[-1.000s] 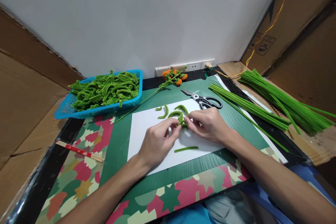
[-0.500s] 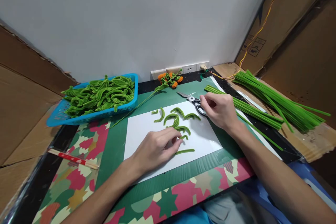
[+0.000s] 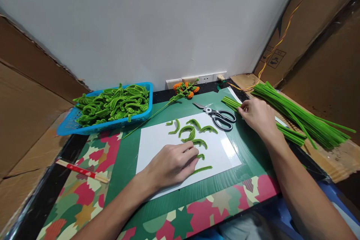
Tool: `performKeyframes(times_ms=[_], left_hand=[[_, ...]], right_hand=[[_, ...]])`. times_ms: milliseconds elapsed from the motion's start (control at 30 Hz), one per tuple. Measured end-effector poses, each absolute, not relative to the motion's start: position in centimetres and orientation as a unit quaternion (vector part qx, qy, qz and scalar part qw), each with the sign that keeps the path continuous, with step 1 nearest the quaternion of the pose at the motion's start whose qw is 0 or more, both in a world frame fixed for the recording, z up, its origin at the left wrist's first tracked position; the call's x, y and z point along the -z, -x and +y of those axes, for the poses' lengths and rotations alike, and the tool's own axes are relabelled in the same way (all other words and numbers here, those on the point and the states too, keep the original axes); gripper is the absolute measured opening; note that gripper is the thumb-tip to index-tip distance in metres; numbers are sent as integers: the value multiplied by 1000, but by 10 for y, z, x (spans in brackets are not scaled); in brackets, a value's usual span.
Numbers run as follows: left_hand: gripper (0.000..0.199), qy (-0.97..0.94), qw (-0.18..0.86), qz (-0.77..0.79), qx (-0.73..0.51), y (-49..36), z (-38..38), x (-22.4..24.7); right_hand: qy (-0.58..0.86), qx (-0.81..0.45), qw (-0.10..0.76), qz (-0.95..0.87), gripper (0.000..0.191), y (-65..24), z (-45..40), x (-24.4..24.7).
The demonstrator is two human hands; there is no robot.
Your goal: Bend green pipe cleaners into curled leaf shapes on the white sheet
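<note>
The counter [image 3: 161, 96] carries a white sheet [image 3: 154, 146] and a blue basket [image 3: 140, 115] (heaped with fuzzy green curls). The right hand [image 3: 258, 115] bends its fingers against a green stem bundle [image 3: 291, 135]; the left hand [image 3: 176, 163] curls its own beside curved green pieces [image 3: 208, 128] on the sheet. I cannot tell whether either grips.

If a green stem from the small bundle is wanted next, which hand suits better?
Probably the right hand: it is already at the small bundle, while the left hand is over the white sheet.
</note>
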State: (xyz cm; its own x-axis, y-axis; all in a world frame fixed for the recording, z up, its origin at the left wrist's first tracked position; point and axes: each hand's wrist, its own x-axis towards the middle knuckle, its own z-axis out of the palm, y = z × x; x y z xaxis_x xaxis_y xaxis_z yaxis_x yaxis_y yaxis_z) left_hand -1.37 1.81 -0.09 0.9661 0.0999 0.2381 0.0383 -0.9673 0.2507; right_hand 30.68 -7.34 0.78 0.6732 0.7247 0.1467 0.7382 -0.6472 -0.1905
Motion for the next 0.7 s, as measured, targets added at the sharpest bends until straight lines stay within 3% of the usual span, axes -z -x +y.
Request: performKeyframes(times_ms=[700], left_hand=[[17, -960, 175, 78, -203, 14, 16, 3]], right_hand=[[885, -26, 43, -464, 15, -298, -74, -4]])
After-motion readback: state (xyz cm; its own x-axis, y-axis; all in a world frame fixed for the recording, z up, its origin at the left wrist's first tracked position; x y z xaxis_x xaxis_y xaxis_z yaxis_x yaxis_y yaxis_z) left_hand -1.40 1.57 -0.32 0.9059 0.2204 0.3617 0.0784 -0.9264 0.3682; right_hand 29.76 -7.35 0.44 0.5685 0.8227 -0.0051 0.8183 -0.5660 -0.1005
